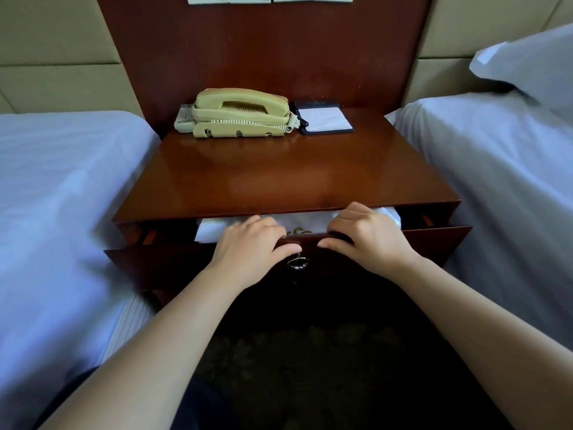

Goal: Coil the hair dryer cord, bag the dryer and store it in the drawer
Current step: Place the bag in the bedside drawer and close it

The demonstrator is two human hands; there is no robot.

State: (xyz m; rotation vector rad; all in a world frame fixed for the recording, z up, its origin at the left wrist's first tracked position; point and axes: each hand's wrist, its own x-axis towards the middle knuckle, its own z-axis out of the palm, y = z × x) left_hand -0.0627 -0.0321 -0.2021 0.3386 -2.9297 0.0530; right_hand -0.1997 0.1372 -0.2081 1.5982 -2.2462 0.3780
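Observation:
The dark wooden drawer (161,262) of the nightstand stands partly open. Inside lies a white bag (307,223) with a gold mark on it; the dryer and its cord do not show. My left hand (248,246) holds the drawer front's top edge, fingers over the edge towards the bag, thumb on the front. My right hand (369,237) grips the same edge further right, fingers curled over it and thumb against the front. A metal pull (297,263) hangs on the drawer front between my thumbs.
On the nightstand top (279,178), a cream telephone (238,114) and a notepad (325,119) sit at the back. White beds flank the nightstand, left (55,187) and right (502,169), with a pillow (533,63) on the right one. Dark carpet lies below.

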